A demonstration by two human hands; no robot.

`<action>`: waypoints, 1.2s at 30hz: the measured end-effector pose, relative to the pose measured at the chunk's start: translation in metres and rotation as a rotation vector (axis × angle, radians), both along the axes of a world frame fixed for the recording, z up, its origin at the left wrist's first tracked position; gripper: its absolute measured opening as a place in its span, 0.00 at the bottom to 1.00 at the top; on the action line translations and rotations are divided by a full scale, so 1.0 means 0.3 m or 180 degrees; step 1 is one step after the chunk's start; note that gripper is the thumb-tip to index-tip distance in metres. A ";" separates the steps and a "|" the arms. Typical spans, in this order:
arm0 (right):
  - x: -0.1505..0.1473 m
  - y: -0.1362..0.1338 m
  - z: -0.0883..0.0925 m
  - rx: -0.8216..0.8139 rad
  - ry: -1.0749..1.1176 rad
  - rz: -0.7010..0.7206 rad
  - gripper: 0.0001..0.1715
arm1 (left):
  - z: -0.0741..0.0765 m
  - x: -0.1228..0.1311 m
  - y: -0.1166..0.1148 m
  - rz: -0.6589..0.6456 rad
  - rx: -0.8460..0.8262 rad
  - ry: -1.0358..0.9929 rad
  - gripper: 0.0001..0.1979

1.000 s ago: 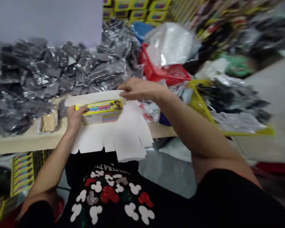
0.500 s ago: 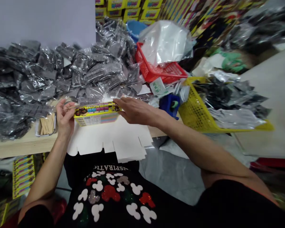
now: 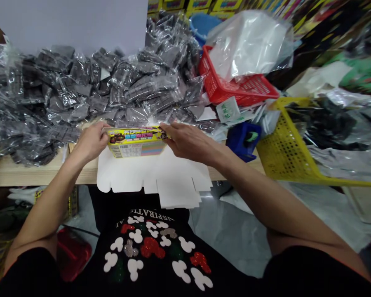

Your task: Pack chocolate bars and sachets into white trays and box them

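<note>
Carton (image 3: 137,143) of thin card lies on the wooden table (image 3: 34,176) near its front edge, its yellow printed panel facing up. Its long axis runs crosswise, left to right, with the right end slightly farther from the person. Its white unprinted flaps (image 3: 154,177) spread flat toward the person and reach past the table edge, their notched tabs pointing at the body. The left hand (image 3: 91,142) grasps the panel's left end, fingers curled over the far edge. The right hand (image 3: 188,142) grasps the right end, palm down, fingers reaching in from the side. Both bare forearms angle inward from the elbows. Just behind the carton lie heaped clear bags (image 3: 80,90) of dark packets; to the right sit a red basket (image 3: 212,72) and a yellow basket (image 3: 284,156).
</note>
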State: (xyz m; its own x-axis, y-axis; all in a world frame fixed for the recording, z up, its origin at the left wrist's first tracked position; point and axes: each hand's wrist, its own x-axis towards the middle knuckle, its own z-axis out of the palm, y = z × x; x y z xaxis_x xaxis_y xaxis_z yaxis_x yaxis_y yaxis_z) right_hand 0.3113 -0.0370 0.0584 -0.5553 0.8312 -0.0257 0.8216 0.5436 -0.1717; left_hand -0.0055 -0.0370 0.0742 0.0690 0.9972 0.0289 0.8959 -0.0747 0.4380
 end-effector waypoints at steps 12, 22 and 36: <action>0.020 0.025 -0.019 0.0098 0.0262 0.0197 0.25 | -0.053 -0.060 0.031 -0.0061 -0.0289 -0.1950 0.18; 0.031 0.013 -0.055 0.0185 0.0357 0.0239 0.35 | -0.164 -0.035 -0.020 -0.0061 -0.0412 -0.2922 0.46; 0.044 -0.001 -0.077 0.0325 0.0381 0.0312 0.34 | -0.202 0.018 -0.063 0.0063 -0.0293 -0.3819 0.31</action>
State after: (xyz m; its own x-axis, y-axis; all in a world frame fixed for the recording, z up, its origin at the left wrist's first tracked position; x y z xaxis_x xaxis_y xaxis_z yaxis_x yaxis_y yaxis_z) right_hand 0.3244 -0.0372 0.0354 -0.6278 0.7679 0.1272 0.7409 0.6396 -0.2050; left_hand -0.0002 -0.0559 0.0135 0.0314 0.9995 -0.0070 -0.0854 0.0097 0.9963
